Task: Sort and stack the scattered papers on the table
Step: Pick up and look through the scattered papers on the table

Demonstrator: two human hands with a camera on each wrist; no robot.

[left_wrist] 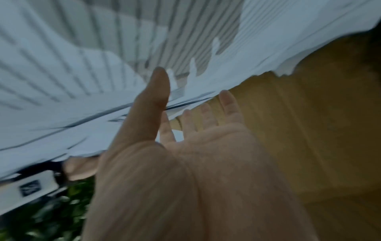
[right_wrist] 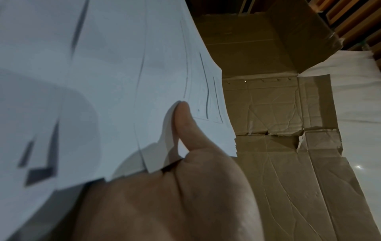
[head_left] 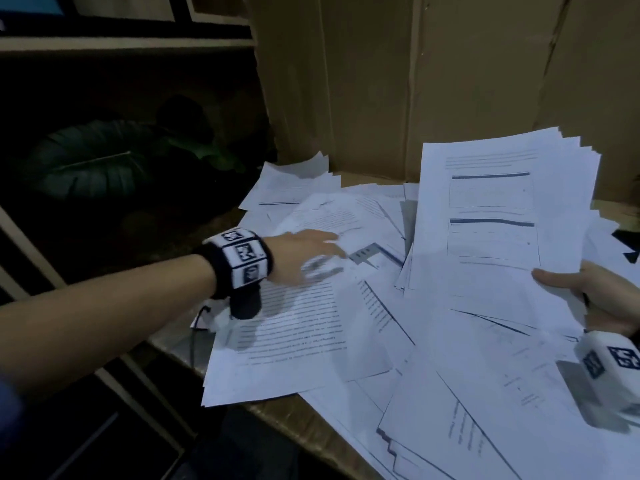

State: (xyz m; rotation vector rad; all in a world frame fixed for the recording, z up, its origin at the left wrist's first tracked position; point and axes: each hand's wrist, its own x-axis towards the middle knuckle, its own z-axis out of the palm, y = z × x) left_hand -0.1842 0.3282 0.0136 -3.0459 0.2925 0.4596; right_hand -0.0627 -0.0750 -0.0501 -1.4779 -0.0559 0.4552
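Several white printed papers (head_left: 349,327) lie scattered and overlapping across the table. My right hand (head_left: 581,289) holds a gathered stack of sheets (head_left: 498,216) tilted up above the pile, thumb (right_wrist: 181,124) pressed on its top page and fingers hidden beneath. My left hand (head_left: 311,254) reaches over the loose sheets at the left of the pile, blurred, with fingers straight. In the left wrist view the left hand (left_wrist: 185,117) is spread wide, holding nothing, above the scattered papers (left_wrist: 62,81).
Tall cardboard panels (head_left: 381,81) stand right behind the papers. The table's left edge (head_left: 173,344) runs close to the sheets, with a thin cable hanging there. A dark leafy plant (head_left: 90,161) and shelving fill the left side.
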